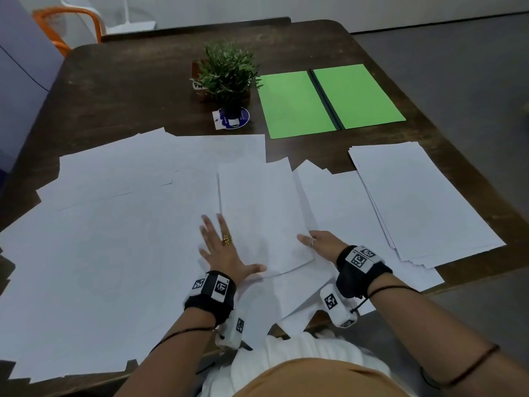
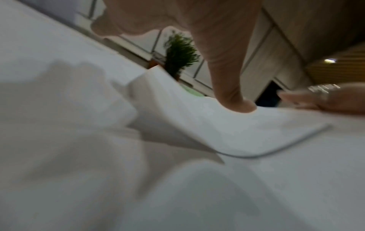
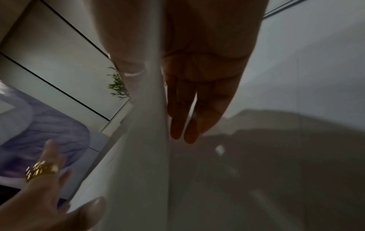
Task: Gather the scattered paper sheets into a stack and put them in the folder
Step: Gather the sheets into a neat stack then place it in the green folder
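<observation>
Many white paper sheets (image 1: 114, 224) lie scattered and overlapping across the near half of the dark table (image 1: 128, 90). My left hand (image 1: 226, 247) lies flat on them with its fingers spread, and its thumb (image 2: 233, 93) presses the near left corner of one raised sheet (image 1: 257, 213). My right hand (image 1: 317, 243) pinches that sheet's right edge, thumb on top. The right wrist view shows its fingers (image 3: 197, 109) under the sheet (image 3: 150, 140). A loose pile of sheets (image 1: 423, 202) lies at the right. The green folder (image 1: 286, 101) lies open and empty behind.
A small potted plant (image 1: 226, 73) stands on a blue coaster left of the folder. An orange chair (image 1: 68, 18) is beyond the table's far left corner. Sheets overhang the near table edge by my lap. Bare wood shows along the far side.
</observation>
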`<move>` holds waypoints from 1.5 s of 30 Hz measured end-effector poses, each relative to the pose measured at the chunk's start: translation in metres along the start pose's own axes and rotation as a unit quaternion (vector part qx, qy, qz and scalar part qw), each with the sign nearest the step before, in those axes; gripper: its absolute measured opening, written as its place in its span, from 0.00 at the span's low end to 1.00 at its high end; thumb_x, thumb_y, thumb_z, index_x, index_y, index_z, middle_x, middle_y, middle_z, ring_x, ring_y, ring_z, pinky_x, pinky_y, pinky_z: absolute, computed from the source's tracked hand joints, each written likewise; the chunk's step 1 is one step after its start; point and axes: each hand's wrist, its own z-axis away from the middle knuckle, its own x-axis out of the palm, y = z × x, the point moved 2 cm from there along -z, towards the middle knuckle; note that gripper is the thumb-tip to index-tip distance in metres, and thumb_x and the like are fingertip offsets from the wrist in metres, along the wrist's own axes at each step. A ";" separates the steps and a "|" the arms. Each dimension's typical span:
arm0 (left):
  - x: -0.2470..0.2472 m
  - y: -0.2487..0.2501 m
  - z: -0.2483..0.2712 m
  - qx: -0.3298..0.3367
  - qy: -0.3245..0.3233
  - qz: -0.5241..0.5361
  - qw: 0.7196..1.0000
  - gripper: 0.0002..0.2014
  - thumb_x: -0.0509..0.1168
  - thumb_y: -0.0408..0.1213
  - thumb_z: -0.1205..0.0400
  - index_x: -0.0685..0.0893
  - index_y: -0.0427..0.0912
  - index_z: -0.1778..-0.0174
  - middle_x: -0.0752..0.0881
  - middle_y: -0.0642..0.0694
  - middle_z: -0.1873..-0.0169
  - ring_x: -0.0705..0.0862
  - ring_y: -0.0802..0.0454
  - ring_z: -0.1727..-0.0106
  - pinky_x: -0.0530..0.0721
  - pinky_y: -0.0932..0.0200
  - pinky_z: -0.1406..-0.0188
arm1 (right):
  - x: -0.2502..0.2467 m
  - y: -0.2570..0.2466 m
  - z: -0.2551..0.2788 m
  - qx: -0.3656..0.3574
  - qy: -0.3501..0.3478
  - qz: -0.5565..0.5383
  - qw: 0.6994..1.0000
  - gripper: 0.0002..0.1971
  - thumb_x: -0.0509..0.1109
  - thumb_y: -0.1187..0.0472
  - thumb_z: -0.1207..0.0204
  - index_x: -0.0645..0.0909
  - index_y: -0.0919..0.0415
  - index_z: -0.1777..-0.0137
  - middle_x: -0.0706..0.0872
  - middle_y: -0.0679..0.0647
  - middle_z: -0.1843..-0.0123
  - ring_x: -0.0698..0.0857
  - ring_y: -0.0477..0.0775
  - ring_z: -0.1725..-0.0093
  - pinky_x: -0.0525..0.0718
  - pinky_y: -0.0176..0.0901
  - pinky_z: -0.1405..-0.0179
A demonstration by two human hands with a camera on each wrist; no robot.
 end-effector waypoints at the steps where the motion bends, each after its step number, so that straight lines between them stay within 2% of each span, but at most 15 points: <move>1: 0.002 0.005 -0.002 0.046 -0.013 -0.033 0.998 0.72 0.77 0.65 0.43 0.23 0.50 0.25 0.22 0.45 0.24 0.27 0.42 0.20 0.36 0.38 0.27 | 0.003 -0.001 0.001 0.014 -0.001 -0.042 0.999 0.32 0.56 0.42 0.18 0.67 0.66 0.24 0.67 0.60 0.21 0.66 0.59 0.22 0.61 0.48 0.24; 3: 0.011 0.024 0.000 0.123 -0.111 -0.031 0.986 0.61 0.69 0.67 0.35 0.37 0.45 0.18 0.37 0.43 0.18 0.39 0.46 0.17 0.43 0.46 0.20 | 0.010 -0.003 0.000 0.039 -0.013 -0.117 0.992 0.38 0.47 0.32 0.21 0.60 0.58 0.19 0.61 0.54 0.18 0.58 0.55 0.18 0.52 0.51 0.19; 6: 0.024 0.053 0.013 0.073 -0.248 0.121 0.958 0.60 0.53 0.80 0.38 0.53 0.42 0.17 0.67 0.39 0.22 0.66 0.46 0.22 0.65 0.52 0.24 | 0.018 -0.002 0.000 -0.001 -0.067 -0.184 0.981 0.36 0.40 0.26 0.26 0.74 0.41 0.29 0.74 0.44 0.26 0.72 0.51 0.27 0.62 0.54 0.22; 9: 0.027 0.063 0.010 -0.036 -0.211 0.264 0.941 0.51 0.49 0.80 0.33 0.70 0.44 0.24 0.75 0.49 0.31 0.74 0.49 0.30 0.70 0.56 0.33 | 0.030 -0.004 0.006 -0.044 -0.127 -0.177 0.975 0.28 0.40 0.30 0.22 0.80 0.34 0.40 0.77 0.40 0.31 0.75 0.46 0.32 0.68 0.50 0.29; 11: 0.027 0.058 0.000 -0.074 -0.195 0.269 0.940 0.48 0.53 0.78 0.32 0.77 0.40 0.30 0.78 0.48 0.33 0.77 0.47 0.33 0.72 0.55 0.35 | 0.034 -0.004 0.013 -0.059 -0.139 -0.142 0.978 0.22 0.56 0.28 0.27 0.80 0.34 0.40 0.77 0.43 0.29 0.74 0.47 0.29 0.69 0.51 0.27; 14: 0.024 0.048 -0.009 -0.076 -0.146 0.206 0.965 0.27 0.57 0.53 0.16 0.79 0.28 0.40 0.83 0.35 0.41 0.80 0.38 0.37 0.75 0.52 0.39 | 0.032 0.007 0.007 -0.083 -0.125 -0.068 0.986 0.15 0.64 0.61 0.20 0.80 0.49 0.35 0.78 0.49 0.30 0.76 0.46 0.32 0.74 0.36 0.36; 17: 0.021 0.046 -0.003 -0.066 -0.105 0.151 0.981 0.19 0.55 0.39 0.13 0.75 0.25 0.36 0.81 0.31 0.40 0.78 0.37 0.35 0.72 0.54 0.40 | 0.009 0.021 -0.003 -0.088 0.056 0.083 0.991 0.17 0.63 0.73 0.25 0.82 0.62 0.38 0.82 0.57 0.35 0.80 0.55 0.35 0.73 0.33 0.43; 20: 0.022 0.051 0.004 -0.051 -0.092 0.144 0.984 0.28 0.55 0.34 0.14 0.53 0.36 0.19 0.81 0.35 0.41 0.82 0.39 0.42 0.75 0.60 0.47 | -0.022 0.035 -0.013 0.019 0.191 0.213 0.958 0.27 0.76 0.56 0.31 0.75 0.60 0.32 0.73 0.59 0.31 0.72 0.60 0.30 0.70 0.44 0.33; 22: 0.025 0.053 0.006 -0.035 -0.077 0.139 0.987 0.37 0.56 0.31 0.15 0.35 0.44 0.19 0.82 0.39 0.58 0.81 0.44 0.62 0.76 0.60 0.59 | -0.033 0.036 -0.014 0.096 0.159 0.267 0.946 0.38 0.79 0.47 0.35 0.68 0.60 0.29 0.68 0.60 0.30 0.71 0.61 0.30 0.69 0.47 0.31; 24: 0.028 0.053 0.008 -0.017 -0.062 0.129 0.990 0.41 0.56 0.29 0.15 0.28 0.50 0.22 0.74 0.45 0.71 0.74 0.50 0.73 0.76 0.58 0.65 | -0.036 0.037 -0.017 0.104 0.135 0.239 0.956 0.40 0.80 0.50 0.36 0.67 0.62 0.28 0.67 0.61 0.29 0.73 0.60 0.31 0.70 0.46 0.30; 28: 0.029 0.057 0.008 0.011 -0.074 0.097 0.993 0.41 0.54 0.27 0.16 0.32 0.55 0.21 0.71 0.46 0.74 0.72 0.48 0.72 0.76 0.56 0.64 | -0.032 0.041 -0.022 0.083 0.120 0.213 0.966 0.32 0.80 0.59 0.34 0.71 0.64 0.32 0.74 0.60 0.32 0.74 0.57 0.32 0.73 0.40 0.41; 34: 0.033 0.056 0.001 0.025 -0.127 0.088 0.988 0.34 0.53 0.29 0.17 0.47 0.54 0.17 0.81 0.40 0.64 0.74 0.50 0.72 0.78 0.57 0.62 | -0.025 0.039 -0.017 0.058 0.057 0.074 0.994 0.30 0.78 0.54 0.31 0.74 0.64 0.32 0.80 0.57 0.34 0.79 0.58 0.35 0.76 0.43 0.38; 39: 0.032 0.060 0.004 0.003 -0.057 0.174 0.983 0.44 0.55 0.27 0.18 0.27 0.50 0.22 0.70 0.47 0.76 0.70 0.52 0.77 0.73 0.63 0.76 | -0.011 0.020 -0.002 -0.034 0.012 0.034 0.999 0.22 0.75 0.66 0.29 0.77 0.65 0.35 0.83 0.62 0.37 0.82 0.59 0.40 0.79 0.44 0.42; 42: 0.038 0.057 0.002 -0.011 -0.086 0.243 0.966 0.47 0.56 0.27 0.18 0.19 0.54 0.27 0.73 0.53 0.69 0.78 0.45 0.67 0.81 0.55 0.62 | -0.001 0.009 0.006 -0.045 -0.067 -0.041 0.996 0.23 0.77 0.51 0.30 0.79 0.60 0.38 0.85 0.62 0.38 0.84 0.58 0.42 0.82 0.54 0.39; 45: 0.042 0.057 0.004 -0.025 -0.177 0.315 0.932 0.41 0.56 0.42 0.13 0.24 0.55 0.25 0.83 0.50 0.47 0.77 0.46 0.34 0.69 0.56 0.34 | -0.004 0.000 0.003 0.019 -0.095 -0.214 0.972 0.44 0.67 0.25 0.40 0.74 0.51 0.29 0.78 0.57 0.27 0.86 0.58 0.42 0.80 0.56 0.36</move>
